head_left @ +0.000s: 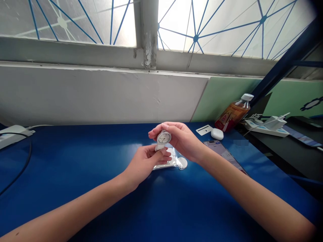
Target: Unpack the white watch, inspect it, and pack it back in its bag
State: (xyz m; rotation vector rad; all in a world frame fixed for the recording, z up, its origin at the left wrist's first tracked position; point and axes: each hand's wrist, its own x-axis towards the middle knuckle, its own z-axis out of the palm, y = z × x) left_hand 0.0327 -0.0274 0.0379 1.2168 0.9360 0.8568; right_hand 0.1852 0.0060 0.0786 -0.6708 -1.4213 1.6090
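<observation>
White-faced watch [164, 137] held up over the blue table [75, 174], both hands together on it. Right hand [183, 139] pinches the case from above and behind, fingers curled round the rim; left hand [143, 163] grips the strap end just below the dial, thumb on top. Directly beneath lies a clear plastic bag [168, 163], a small white round piece [182, 163] touching its right edge.

Risks, judged: the hold is by fingertips only, so a slip would drop the watch onto the bag or the hard tabletop. A phone [223, 153] lies just beside the right wrist; an outward sweep of that forearm could shove it. White mouse [217, 133], card [204, 129] and tilted bottle [233, 116] crowd the far right.

Room: open table to the left and near side; cable [24, 164] at far left edge
</observation>
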